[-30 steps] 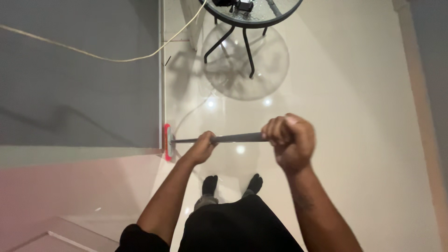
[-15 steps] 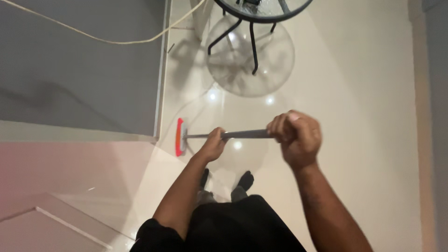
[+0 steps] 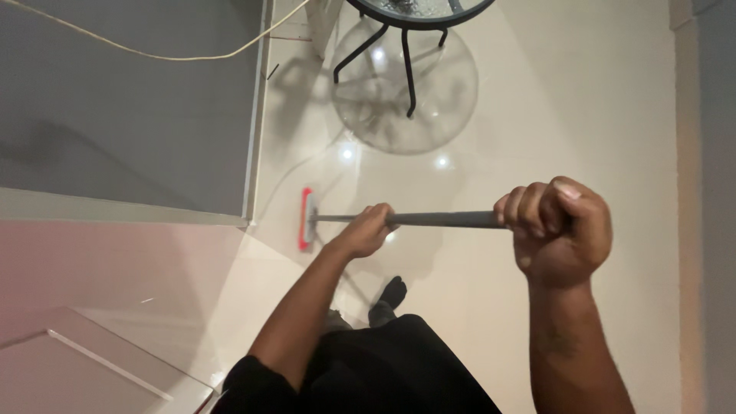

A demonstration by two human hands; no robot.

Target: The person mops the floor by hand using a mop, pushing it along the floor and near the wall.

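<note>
Floor of glossy cream tile fills most of the view and mirrors several ceiling lights as bright spots. At 10 o'clock a broad grey wall panel takes up the upper left, with a pale cord sagging across it; below it, at 8 o'clock, lies a pinkish-white surface with a raised moulding line. At 12 o'clock stands a round glass-topped desk on thin black legs, its circular shadow and reflection spread over the tiles beneath; it is well apart from the mop and nothing lies between them. Near 6 o'clock the person's dark shorts and one dark-socked foot show. The mop runs nearly level across the middle: a slim dark-grey metal pole ending at 9 o'clock in a narrow head, red along the outer edge and pale inside, resting on the floor just beside the corner of the grey panel. The right hand, large and close to the camera at 3 o'clock, has its fingers clamped in a fist on the upper end of the pole. The left hand, smaller and lower down, has its fingers curled tight on the pole near the head.
</note>
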